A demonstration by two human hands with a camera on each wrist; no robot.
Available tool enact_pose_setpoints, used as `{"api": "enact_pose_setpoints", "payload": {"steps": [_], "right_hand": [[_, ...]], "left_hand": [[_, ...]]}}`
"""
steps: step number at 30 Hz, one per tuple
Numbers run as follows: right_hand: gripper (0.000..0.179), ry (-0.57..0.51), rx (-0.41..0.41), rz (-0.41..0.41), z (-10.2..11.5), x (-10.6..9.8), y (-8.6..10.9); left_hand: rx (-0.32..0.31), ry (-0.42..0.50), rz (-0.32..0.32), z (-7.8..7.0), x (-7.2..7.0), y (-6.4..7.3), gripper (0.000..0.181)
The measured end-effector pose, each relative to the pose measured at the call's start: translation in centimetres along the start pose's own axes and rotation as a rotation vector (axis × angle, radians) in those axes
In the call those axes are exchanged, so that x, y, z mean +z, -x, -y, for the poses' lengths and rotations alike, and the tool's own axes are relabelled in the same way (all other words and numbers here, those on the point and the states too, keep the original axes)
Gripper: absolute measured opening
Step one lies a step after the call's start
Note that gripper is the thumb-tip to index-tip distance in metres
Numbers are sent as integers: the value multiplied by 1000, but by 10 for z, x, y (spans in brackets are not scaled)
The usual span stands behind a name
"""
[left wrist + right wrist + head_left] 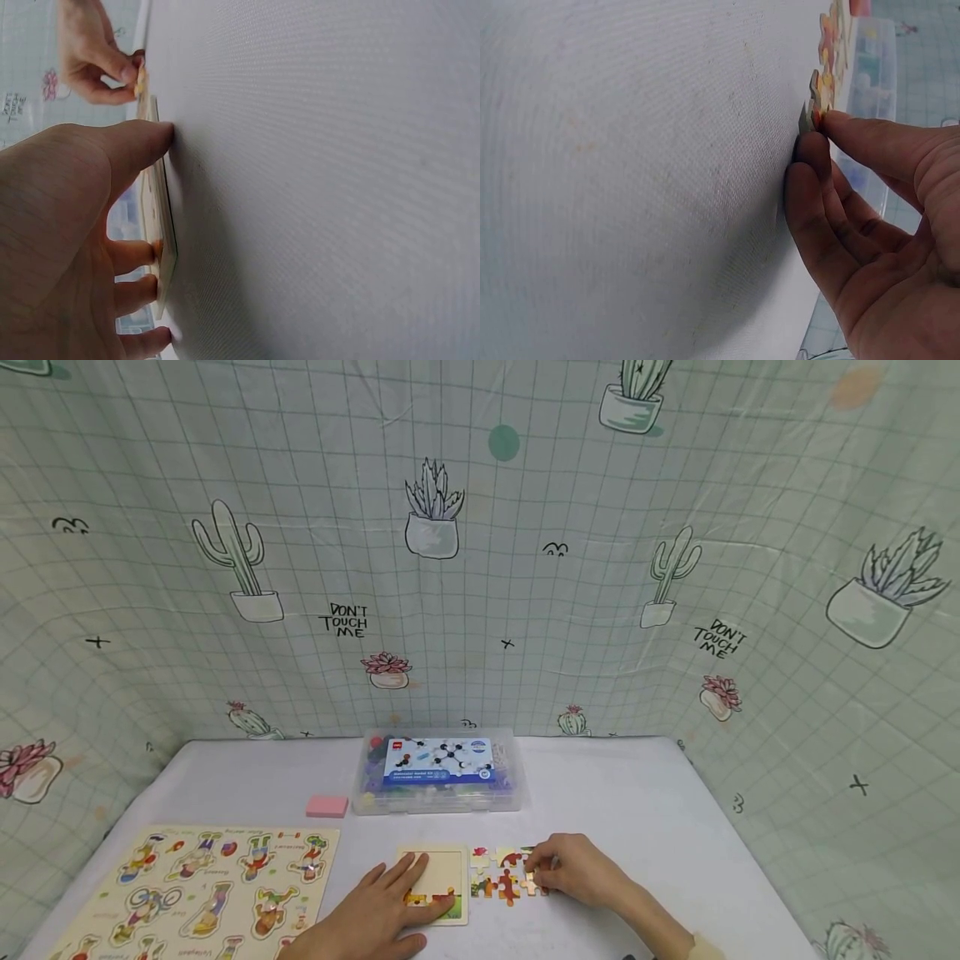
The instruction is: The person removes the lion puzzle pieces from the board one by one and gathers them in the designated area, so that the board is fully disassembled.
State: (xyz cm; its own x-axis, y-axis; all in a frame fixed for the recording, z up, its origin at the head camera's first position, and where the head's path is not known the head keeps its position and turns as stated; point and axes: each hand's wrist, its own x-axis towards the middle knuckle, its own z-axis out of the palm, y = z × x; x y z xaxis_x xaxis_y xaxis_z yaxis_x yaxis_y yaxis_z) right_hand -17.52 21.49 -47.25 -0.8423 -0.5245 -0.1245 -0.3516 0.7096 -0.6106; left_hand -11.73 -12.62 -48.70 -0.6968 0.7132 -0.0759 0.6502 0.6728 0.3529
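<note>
My left hand lies with fingers spread over a small square wooden puzzle tray, its fingertips on the board. Along the near side of the tray, a few coloured jigsaw pieces sit in place. In the left wrist view, the thumb stays at the tray's near edge. Just right of the tray, several loose jigsaw pieces are spread out in rows. At their right end my right hand pinches a jigsaw piece between thumb and fingertips, tilted up off the table on one side.
Behind the tray stands a clear plastic molecular model kit box. A pink block lies left of the box. On the left is a large wooden board with figure pieces. A patterned cloth hangs behind the white table.
</note>
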Motion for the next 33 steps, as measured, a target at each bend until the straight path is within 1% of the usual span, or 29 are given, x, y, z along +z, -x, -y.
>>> {"api": "enact_pose_setpoints", "payload": {"steps": [5,8,12,17,20,22,26,28,30,33], "right_hand": [[9,11,3,-2,1,1,-1],[9,24,4,-6,1,1,-1],[9,34,8,-5,1,2,-2],[9,42,5,-3,2,2,-4],[8,52,4,-8,6,2,-6],[7,56,9,-11,10,3,-10],[6,66,10,-18,22,6,-19],[6,69,-4,-20,29,8,-24],[7,65,-25,-18,36,11,-30],[9,43,-69,-5,50,17,-39]], "left_hand": [[-22,22,12,0,1,1,49],[-26,28,8,1,2,1,49],[-18,23,-11,1,3,2,49],[-20,48,-19,-1,1,4,47],[-8,54,-32,-1,1,5,47],[-5,51,-37,-1,2,5,46],[-29,54,-15,-1,2,6,47],[-43,59,-1,-1,1,6,47],[-50,65,-2,-2,-1,8,47],[-61,43,-15,-2,-5,13,46]]}}
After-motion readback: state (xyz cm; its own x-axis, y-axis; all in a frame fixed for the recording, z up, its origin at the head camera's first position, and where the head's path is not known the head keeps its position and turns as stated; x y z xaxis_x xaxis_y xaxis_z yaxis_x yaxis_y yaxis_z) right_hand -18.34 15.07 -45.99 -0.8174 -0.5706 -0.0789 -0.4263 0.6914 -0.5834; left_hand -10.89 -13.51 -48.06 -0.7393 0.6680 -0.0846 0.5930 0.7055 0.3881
